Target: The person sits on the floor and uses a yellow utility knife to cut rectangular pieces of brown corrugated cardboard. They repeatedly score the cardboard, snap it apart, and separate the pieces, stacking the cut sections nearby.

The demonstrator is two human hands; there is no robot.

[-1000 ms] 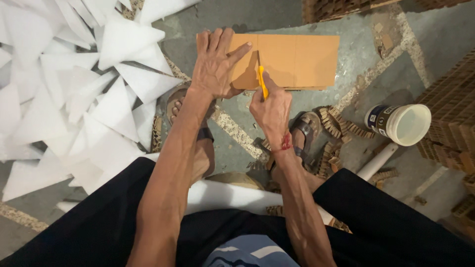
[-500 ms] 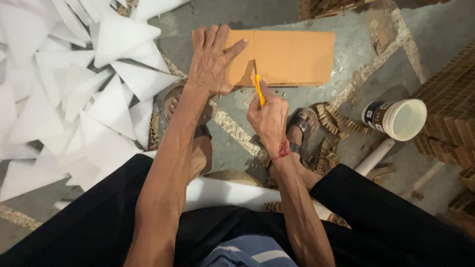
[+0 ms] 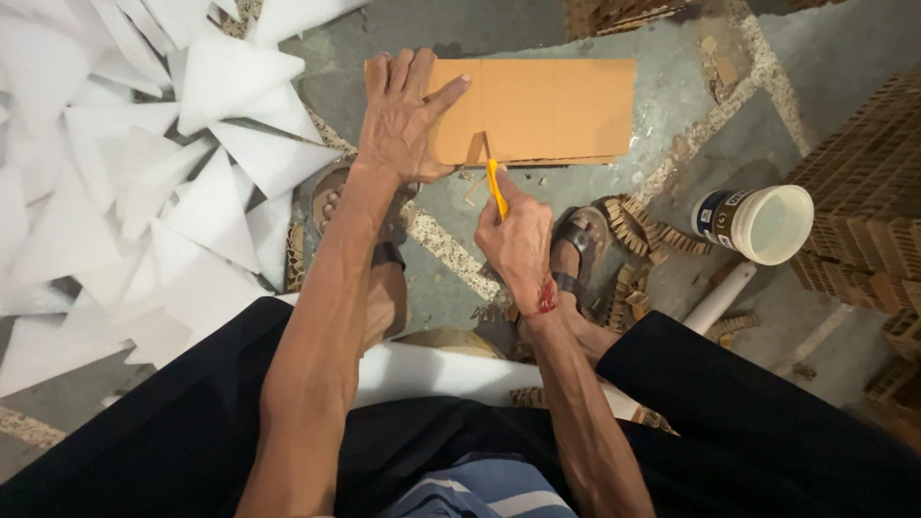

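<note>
A flat brown cardboard sheet (image 3: 552, 107) lies on the concrete floor in front of me. My left hand (image 3: 403, 120) presses flat on its left end, fingers spread. My right hand (image 3: 518, 240) grips a yellow utility knife (image 3: 495, 188), whose tip sits at the sheet's near edge at the bottom of a cut line. A red thread circles my right wrist.
A heap of white foam triangles (image 3: 144, 173) fills the left. A white plastic cup (image 3: 758, 223) and a white tube (image 3: 720, 297) lie at the right, beside stacked honeycomb cardboard blocks (image 3: 863, 201). Cardboard scraps (image 3: 638, 225) lie around my sandalled feet.
The knife has travelled toward me along the cut, from mid-sheet to the near edge. My left hand stays pressed on the cardboard.
</note>
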